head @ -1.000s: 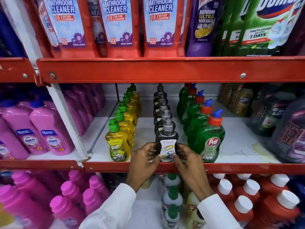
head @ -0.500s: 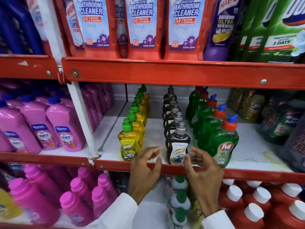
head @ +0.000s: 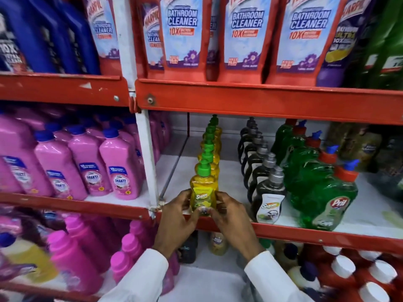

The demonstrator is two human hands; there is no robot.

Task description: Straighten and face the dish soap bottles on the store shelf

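**Both hands on the front yellow bottle**

Head view: the left hand (head: pixel 176 219) and right hand (head: pixel 231 216) close in from either side, each grip wrapped round the base of the yellow bottle (head: pixel 204 192), fingers curled against its label. It stands upright at the front lip of the shelf (head: pixel 283 233), heading its row. Beside it, the black bottle (head: pixel 269 199) and green bottle (head: pixel 325 199) look already faced. Judging by this, the step is squaring the yellow one; next comes a small twist, label dead front, then let go.
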